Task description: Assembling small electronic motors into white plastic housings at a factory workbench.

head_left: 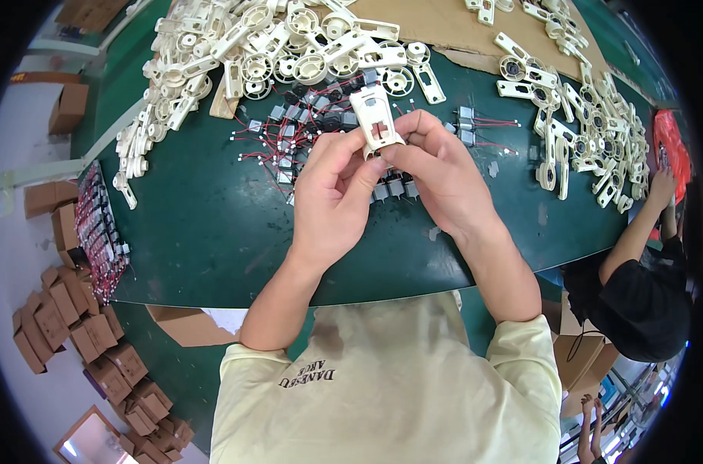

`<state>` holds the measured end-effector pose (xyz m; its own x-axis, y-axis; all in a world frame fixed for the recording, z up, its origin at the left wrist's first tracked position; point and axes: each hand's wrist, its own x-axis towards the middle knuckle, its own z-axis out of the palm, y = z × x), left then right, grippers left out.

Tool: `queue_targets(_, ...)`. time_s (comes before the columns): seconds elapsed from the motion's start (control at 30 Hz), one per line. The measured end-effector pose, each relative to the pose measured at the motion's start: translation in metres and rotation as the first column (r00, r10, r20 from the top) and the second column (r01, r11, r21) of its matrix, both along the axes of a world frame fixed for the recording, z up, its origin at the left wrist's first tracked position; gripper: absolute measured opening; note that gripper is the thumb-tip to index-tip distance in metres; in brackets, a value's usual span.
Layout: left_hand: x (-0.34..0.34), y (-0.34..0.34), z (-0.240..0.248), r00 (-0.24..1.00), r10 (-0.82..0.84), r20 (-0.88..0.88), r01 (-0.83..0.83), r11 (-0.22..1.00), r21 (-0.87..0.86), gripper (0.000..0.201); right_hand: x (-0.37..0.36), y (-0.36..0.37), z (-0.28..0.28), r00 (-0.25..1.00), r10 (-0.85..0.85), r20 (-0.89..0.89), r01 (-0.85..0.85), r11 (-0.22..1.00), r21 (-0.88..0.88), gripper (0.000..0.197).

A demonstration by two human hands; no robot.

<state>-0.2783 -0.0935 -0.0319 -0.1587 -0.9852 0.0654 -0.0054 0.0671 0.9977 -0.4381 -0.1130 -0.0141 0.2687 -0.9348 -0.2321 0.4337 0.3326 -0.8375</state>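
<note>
A cream-white plastic housing (371,104) with a cross-shaped cutout stands tilted up between my hands, above the middle of the green table. My left hand (328,197) grips its lower left edge between thumb and fingers. From the other side my right hand (448,174) pinches its lower right end, thumb in front. Both thumbs meet near its bottom edge, and the fingertips behind it are hidden. Just beyond lies a heap of small grey motors (288,131) with red wires and white plugs. More grey motors (396,188) sit in a row partly behind my hands.
Cream plastic parts (310,68) are heaped at the back left, with another pile (599,131) at right. A cardboard sheet (452,29) lies at the back. Bundled motors (98,232) line the left edge. A co-worker (637,286) is at right, near a red bag (670,147).
</note>
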Motion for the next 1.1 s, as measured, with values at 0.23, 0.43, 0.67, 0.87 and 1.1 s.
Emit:
queue_targets(0.23, -0.013, -0.002, 0.006, 0.981, 0.095, -0.17, -0.078, 0.991, 0.105, 0.032, 0.002, 0.001, 0.004, 0.999, -0.038, -0.029, 0.038, 0.999, -0.001, 0.023)
queue_targets(0.43, -0.011, 0.003, 0.005, 0.99, 0.052, 0.128, -0.034, 0.99, -0.135, 0.034, -0.001, -0.001, 0.001, 0.997, -0.035, -0.067, 0.038, 0.998, 0.054, 0.026)
queue_targets(0.67, -0.008, 0.001, 0.016, 0.969, 0.028, -0.244, 0.001, 0.993, 0.12, 0.03, -0.01, -0.003, 0.007, 0.997, 0.076, -0.034, -0.079, 0.989, -0.124, 0.031)
queue_targets(0.87, -0.007, -0.004, 0.011, 0.993, 0.026, -0.118, -0.026, 1.0, -0.003, 0.027, -0.004, 0.004, -0.002, 0.964, -0.061, -0.26, -0.032, 0.939, -0.342, 0.013)
queue_targets(1.1, -0.031, -0.04, 0.028, 0.975, -0.134, 0.176, 0.162, 0.974, -0.155, 0.03, -0.051, -0.022, -0.003, 0.886, -0.289, -0.362, 0.122, 0.9, -0.419, 0.027)
